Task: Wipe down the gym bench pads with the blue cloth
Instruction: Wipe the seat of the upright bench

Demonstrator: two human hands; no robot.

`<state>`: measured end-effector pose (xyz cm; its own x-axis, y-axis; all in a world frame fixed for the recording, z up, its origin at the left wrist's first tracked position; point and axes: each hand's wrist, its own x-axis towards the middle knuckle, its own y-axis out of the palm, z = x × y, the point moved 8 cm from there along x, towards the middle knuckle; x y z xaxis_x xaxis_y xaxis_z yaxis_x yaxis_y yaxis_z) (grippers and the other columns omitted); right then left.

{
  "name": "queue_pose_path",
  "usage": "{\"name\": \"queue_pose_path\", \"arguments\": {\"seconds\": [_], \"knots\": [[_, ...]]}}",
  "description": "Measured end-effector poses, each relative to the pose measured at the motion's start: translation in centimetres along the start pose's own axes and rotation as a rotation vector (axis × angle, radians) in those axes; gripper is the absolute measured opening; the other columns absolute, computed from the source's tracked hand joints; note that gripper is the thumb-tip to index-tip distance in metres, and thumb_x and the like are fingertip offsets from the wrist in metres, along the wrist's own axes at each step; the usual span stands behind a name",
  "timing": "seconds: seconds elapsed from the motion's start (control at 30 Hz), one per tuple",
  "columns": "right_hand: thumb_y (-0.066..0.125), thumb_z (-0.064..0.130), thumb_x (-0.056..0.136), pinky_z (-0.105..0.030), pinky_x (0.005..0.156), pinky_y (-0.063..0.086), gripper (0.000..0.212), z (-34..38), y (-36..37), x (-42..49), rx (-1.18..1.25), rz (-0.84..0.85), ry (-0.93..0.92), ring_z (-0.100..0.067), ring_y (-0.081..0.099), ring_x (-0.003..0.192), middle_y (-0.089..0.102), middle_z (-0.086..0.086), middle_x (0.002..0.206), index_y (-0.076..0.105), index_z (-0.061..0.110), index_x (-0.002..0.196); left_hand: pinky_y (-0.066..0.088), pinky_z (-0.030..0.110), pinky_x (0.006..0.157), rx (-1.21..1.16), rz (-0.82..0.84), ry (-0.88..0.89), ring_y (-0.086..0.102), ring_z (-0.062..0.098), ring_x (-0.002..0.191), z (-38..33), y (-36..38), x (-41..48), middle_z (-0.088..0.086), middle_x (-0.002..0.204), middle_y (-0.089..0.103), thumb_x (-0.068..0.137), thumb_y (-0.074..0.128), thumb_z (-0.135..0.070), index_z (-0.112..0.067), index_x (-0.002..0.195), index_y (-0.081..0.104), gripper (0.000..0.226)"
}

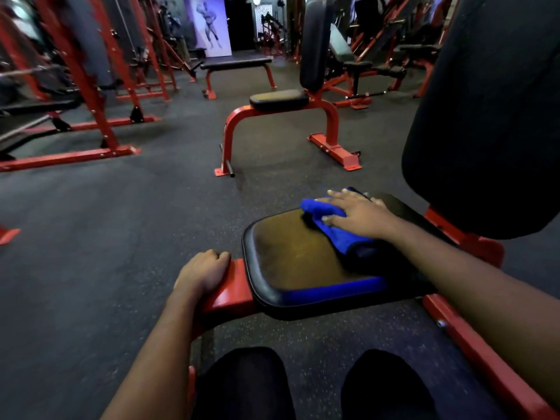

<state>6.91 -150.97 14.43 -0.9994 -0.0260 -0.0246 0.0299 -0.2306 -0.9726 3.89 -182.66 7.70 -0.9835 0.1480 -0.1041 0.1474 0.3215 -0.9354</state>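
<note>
A black seat pad [291, 256] on a red frame lies just in front of me. The blue cloth [330, 225] is spread over the pad's far right part. My right hand [357, 213] presses flat on the cloth with its fingers spread. My left hand [203, 272] grips the red frame bar [230, 295] at the pad's left end, fingers curled over its top. The tall black back pad [485, 116] of the same bench rises at the right. A blue gleam shows on the seat pad's near edge.
A second red bench with a black seat [278, 100] and upright back pad [315, 40] stands ahead. A flat bench [236, 63] sits further back. Red racks [91, 86] fill the left side. Dark rubber floor [121, 222] lies between them. My knees [242, 383] are below.
</note>
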Motion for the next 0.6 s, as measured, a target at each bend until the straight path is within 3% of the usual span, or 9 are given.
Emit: {"name": "queue_pose_path", "arguments": {"seconds": [0.1, 0.17, 0.27, 0.4, 0.47, 0.6], "knots": [[0.043, 0.061, 0.094, -0.069, 0.113, 0.008, 0.054, 2.3, 0.6, 3.1, -0.024, 0.044, 0.075, -0.019, 0.01, 0.152, 0.014, 0.018, 0.163, 0.03, 0.054, 0.146, 0.038, 0.036, 0.078, -0.014, 0.012, -0.001, 0.057, 0.033, 0.106, 0.4, 0.3, 0.3, 0.02, 0.116, 0.063, 0.1, 0.029, -0.03, -0.018, 0.071, 0.046, 0.036], [0.043, 0.057, 0.097, -0.071, 0.111, 0.008, 0.053, 6.8, 1.6, 3.1, -0.024, 0.055, -0.051, -0.017, 0.012, 0.151, 0.015, 0.019, 0.162, 0.027, 0.054, 0.148, 0.039, 0.036, 0.078, -0.031, 0.008, -0.004, 0.057, 0.033, 0.105, 0.4, 0.3, 0.2, 0.02, 0.115, 0.063, 0.1, 0.03, -0.03, -0.018, 0.071, 0.047, 0.036], [0.042, 0.057, 0.098, -0.063, 0.116, 0.008, 0.052, 11.6, 2.2, -1.3, -0.032, 0.034, -0.264, -0.012, 0.009, 0.152, 0.014, 0.023, 0.162, 0.025, 0.057, 0.147, 0.038, 0.036, 0.078, -0.053, 0.006, -0.017, 0.057, 0.033, 0.106, 0.5, 0.4, 0.2, 0.021, 0.116, 0.063, 0.101, 0.031, -0.03, -0.016, 0.071, 0.049, 0.038], [0.035, 0.066, 0.09, -0.045, 0.113, 0.018, 0.055, 9.8, 2.1, -8.3, 0.035, -0.022, -0.406, 0.005, 0.008, 0.148, 0.016, 0.032, 0.158, 0.026, 0.062, 0.143, 0.041, 0.037, 0.078, -0.108, -0.027, -0.036, 0.058, 0.035, 0.101, 0.9, 0.2, 0.5, 0.023, 0.11, 0.063, 0.1, 0.033, -0.03, -0.015, 0.067, 0.049, 0.039], [0.046, 0.06, 0.091, -0.045, 0.117, 0.017, 0.05, 6.1, 1.4, -7.9, 0.096, -0.015, -0.295, 0.01, 0.009, 0.145, 0.02, 0.032, 0.157, 0.034, 0.062, 0.14, 0.045, 0.038, 0.077, -0.152, -0.056, -0.042, 0.058, 0.033, 0.09, 1.1, -0.1, 0.5, 0.022, 0.101, 0.065, 0.098, 0.036, -0.028, -0.013, 0.066, 0.053, 0.04], [0.05, 0.053, 0.095, -0.054, 0.12, 0.012, 0.053, 0.9, -0.2, -3.2, 0.046, -0.036, 0.137, -0.007, 0.011, 0.151, 0.017, 0.019, 0.162, 0.036, 0.049, 0.146, 0.05, 0.037, 0.083, -0.225, -0.043, 0.004, 0.062, 0.03, 0.092, 0.9, -0.2, 0.9, 0.012, 0.098, 0.069, 0.096, 0.036, -0.032, -0.015, 0.082, 0.071, 0.041]]}}
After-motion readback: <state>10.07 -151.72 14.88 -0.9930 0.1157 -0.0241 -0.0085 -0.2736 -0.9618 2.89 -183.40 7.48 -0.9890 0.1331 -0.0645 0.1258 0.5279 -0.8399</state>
